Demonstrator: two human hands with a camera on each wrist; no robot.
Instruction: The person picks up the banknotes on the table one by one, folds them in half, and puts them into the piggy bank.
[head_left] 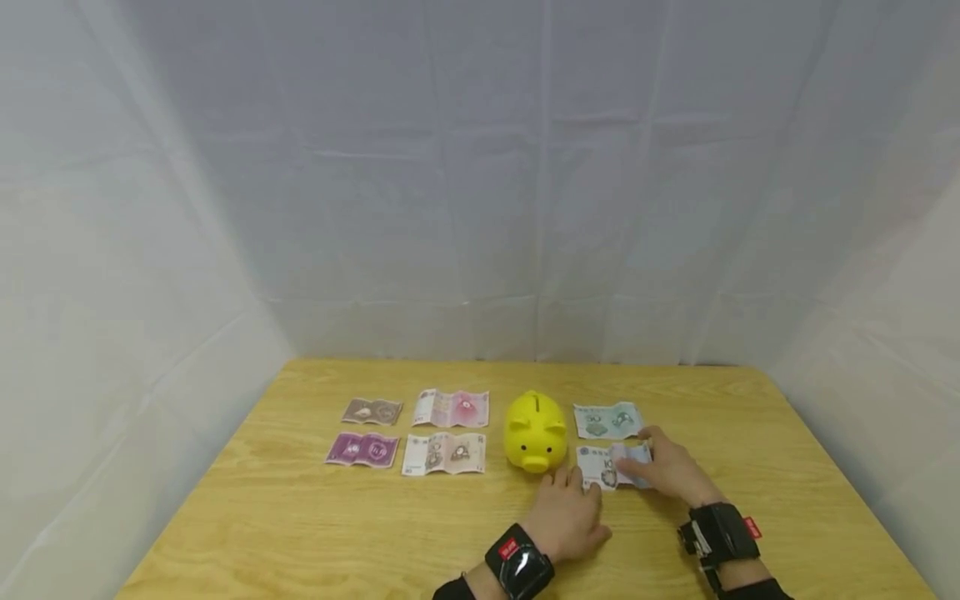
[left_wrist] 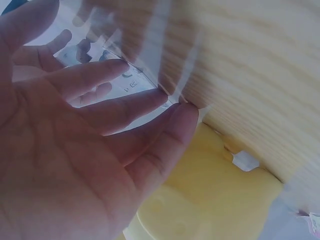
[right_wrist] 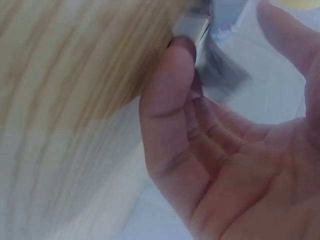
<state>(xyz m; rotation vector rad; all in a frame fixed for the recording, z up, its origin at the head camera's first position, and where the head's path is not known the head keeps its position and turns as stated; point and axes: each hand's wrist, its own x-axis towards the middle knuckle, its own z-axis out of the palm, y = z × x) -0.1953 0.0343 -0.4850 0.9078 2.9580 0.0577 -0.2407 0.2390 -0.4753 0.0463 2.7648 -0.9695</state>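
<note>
A bluish-white banknote [head_left: 596, 468] marked 10 lies creased on the table, to the right of a yellow piggy bank [head_left: 536, 435]. My right hand [head_left: 671, 468] is at the note's right end, thumb over its face and fingers at its edge. In the right wrist view the thumb [right_wrist: 287, 37] stands apart from the bent fingers [right_wrist: 167, 105]. My left hand [head_left: 566, 517] has its fingers stretched out just in front of the piggy bank, left of that note. In the left wrist view its fingertips [left_wrist: 187, 112] overlap the piggy bank's edge.
A green banknote [head_left: 607, 422] lies behind the note. Left of the piggy bank are a pink-red banknote [head_left: 452, 408], a pale brown banknote [head_left: 444, 454], a small brown banknote [head_left: 372, 411] and a purple banknote [head_left: 362, 450]. White sheeting [head_left: 480, 208] encloses the wooden table [head_left: 337, 533].
</note>
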